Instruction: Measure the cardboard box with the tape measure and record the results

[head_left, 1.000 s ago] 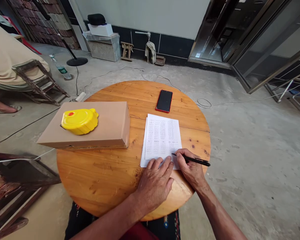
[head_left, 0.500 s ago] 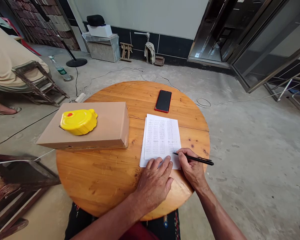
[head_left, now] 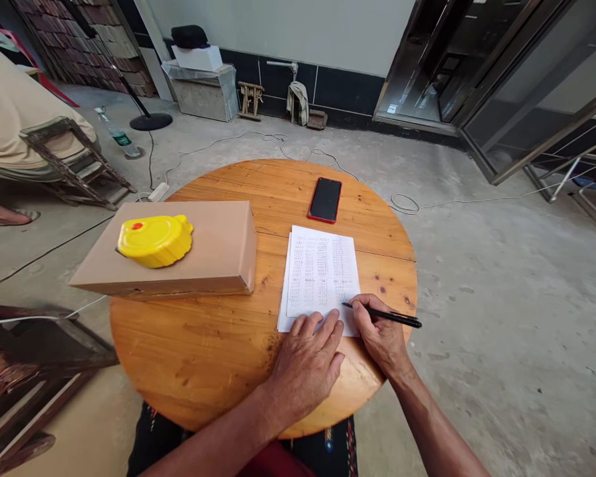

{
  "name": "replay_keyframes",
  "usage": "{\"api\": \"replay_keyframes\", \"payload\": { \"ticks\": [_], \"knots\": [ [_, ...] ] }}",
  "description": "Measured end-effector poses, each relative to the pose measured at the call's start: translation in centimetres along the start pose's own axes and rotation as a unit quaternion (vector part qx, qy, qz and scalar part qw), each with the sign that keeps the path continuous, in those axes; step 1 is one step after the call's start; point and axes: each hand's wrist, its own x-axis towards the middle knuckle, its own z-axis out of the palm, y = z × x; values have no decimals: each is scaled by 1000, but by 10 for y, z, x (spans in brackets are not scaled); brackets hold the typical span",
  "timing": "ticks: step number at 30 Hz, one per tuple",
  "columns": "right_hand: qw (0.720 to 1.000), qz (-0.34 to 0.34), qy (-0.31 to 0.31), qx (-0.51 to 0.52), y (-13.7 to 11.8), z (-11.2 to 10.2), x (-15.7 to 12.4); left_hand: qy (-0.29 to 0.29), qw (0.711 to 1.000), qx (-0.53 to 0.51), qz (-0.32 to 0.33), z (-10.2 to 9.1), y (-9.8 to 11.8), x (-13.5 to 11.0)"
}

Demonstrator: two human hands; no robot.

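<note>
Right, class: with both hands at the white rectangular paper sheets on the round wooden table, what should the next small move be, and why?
Probably a short stroke adding to the rightmost handwritten column: the right hand grips the slim black pen with its tip at that column's lower end, while the left hand rests its fingers on the lower edge of the white paper sheets, seemingly steadying them.

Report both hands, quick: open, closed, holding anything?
Left hand: open, palm down, on the lower part of the paper, gripping nothing visible.
Right hand: closed on the black pen.
</note>
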Motion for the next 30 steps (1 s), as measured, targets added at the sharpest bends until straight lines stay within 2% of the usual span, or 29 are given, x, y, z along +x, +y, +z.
{"api": "replay_keyframes", "payload": {
  "ticks": [12,21,30],
  "knots": [
    [1000,-10,11,-21,0,1,0,0,1000,-2,-2,-1,0,0],
    [999,-22,-5,-27,-2,1,2,-4,1000,-6,-6,-2,0,1],
    [1000,4,11,-7,-1,0,0,-8,1000,-4,-7,-2,0,0]
  ]
}}
